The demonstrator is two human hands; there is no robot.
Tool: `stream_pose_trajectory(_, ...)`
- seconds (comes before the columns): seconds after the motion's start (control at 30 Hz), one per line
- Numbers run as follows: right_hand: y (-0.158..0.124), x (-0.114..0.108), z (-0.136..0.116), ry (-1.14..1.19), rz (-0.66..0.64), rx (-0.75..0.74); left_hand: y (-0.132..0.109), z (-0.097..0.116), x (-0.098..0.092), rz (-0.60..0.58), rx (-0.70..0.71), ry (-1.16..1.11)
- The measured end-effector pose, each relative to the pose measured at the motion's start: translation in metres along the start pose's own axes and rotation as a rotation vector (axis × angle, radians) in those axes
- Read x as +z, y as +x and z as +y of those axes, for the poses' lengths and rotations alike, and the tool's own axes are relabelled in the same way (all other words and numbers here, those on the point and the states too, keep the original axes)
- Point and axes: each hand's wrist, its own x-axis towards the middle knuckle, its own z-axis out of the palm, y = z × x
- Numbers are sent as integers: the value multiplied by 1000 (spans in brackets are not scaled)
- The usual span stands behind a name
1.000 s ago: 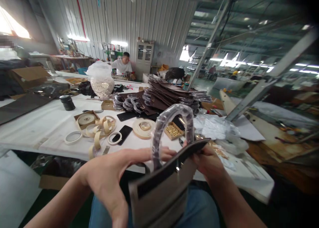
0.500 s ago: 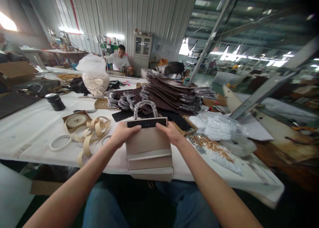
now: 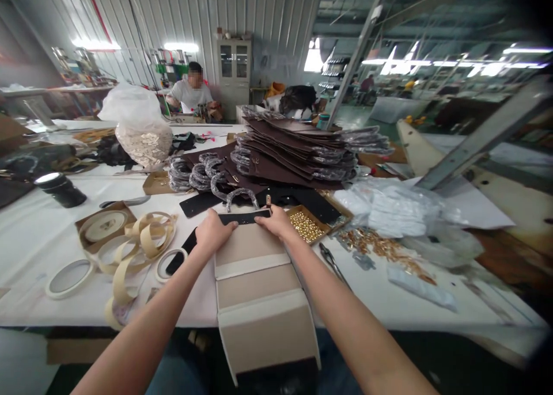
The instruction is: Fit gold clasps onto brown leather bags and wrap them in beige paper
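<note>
A flat beige bag panel (image 3: 259, 291) with pale cross bands lies on the white table (image 3: 389, 294), its near end hanging over the front edge. Its far end has a black strip (image 3: 244, 217) and a plastic-wrapped curved handle (image 3: 242, 196). My left hand (image 3: 213, 232) grips the far left corner, fingers curled on the black strip. My right hand (image 3: 276, 222) grips the far right corner the same way. A black phone (image 3: 184, 251) lies just left of the panel.
Tape rolls and loose tape loops (image 3: 129, 242) lie at left. A small box of gold studs (image 3: 306, 225) sits beside my right hand, with pliers (image 3: 332, 262) nearer. Stacked brown panels (image 3: 298, 153), wrapped handles (image 3: 194, 173), clear bags (image 3: 397, 211). A person sits at the far table.
The panel, held upright near my lap a second ago, has been brought forward and laid flat on the table, both hands staying on its top corners. The view has tilted down.
</note>
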Motion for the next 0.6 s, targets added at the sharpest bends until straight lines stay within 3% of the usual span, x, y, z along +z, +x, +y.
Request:
stream_pose_trajectory(0.13, -25, -7, -6, -124, -31, -10, -23, 2, -5, -22, 87, 151)
stream_pose_trajectory(0.3, -64, -2, -12, -214, -35, -60, -51, -13, -13, -63, 134, 243)
stream_pose_trajectory(0.47, -69, 13, -9, -49, 28, 45, -48, -21, -12, 9, 190, 219)
stream_pose_trajectory(0.6, -68, 13, -3, 115, 22, 158, -43, -14, -1, -58, 141, 26)
